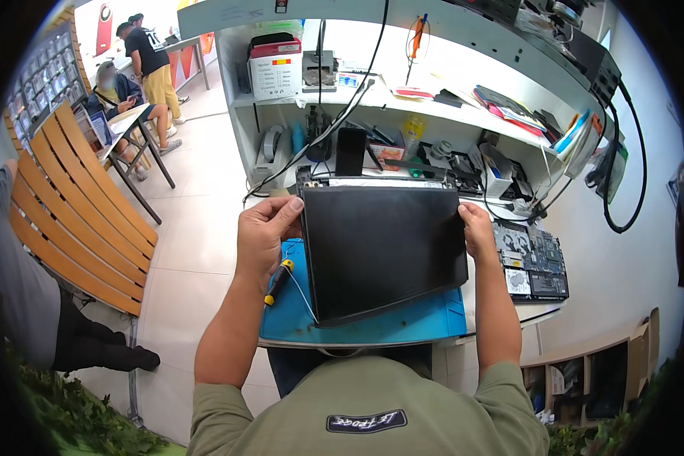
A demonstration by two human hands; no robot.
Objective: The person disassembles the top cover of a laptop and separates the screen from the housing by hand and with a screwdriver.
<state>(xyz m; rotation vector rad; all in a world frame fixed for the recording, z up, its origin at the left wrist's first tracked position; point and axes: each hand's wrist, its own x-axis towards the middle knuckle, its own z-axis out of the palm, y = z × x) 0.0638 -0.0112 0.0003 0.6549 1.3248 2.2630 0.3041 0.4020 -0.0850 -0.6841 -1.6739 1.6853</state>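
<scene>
Tilted blk screen panel (387,254) was btwn L hand (264,230), which pinched its upper L corner, & R hand (477,230), pinching its upper R edge, over blue mat (433,319).

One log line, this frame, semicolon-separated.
left hand: holding black panel, left edge; right hand: holding right edge; panel: over blue mat; screwdriver: mat's left side

The black screen (384,251) hides part of the blue mat (432,315). Some fingers of both hands (266,230) (476,229) are out of sight behind it. The person in grey (23,281) is cut off at the left. Bits inside the open computer (536,254) are too small to tell.
</scene>
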